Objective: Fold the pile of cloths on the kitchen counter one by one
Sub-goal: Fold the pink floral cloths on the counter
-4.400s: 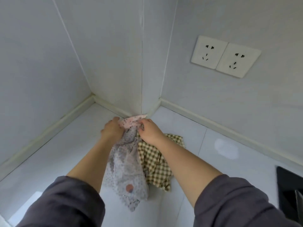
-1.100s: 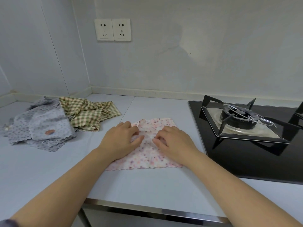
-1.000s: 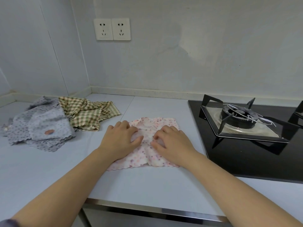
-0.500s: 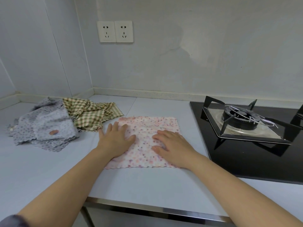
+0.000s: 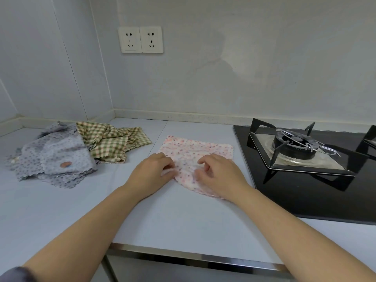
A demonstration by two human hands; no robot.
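A pink spotted cloth (image 5: 199, 148) with a wavy edge lies on the pale table (image 5: 162, 216), its far half flat and its near edge rumpled and drawn in. There the left hand (image 5: 150, 174) and the right hand (image 5: 219, 176) pinch it with curled fingers. Well apart to its left sits the unfolded pile: a crumpled green-and-cream checked cloth (image 5: 109, 143) touching and partly tucked under a grey dotted cloth (image 5: 61, 157), which is heaped in loose layers with scalloped edges and shows a small orange patch.
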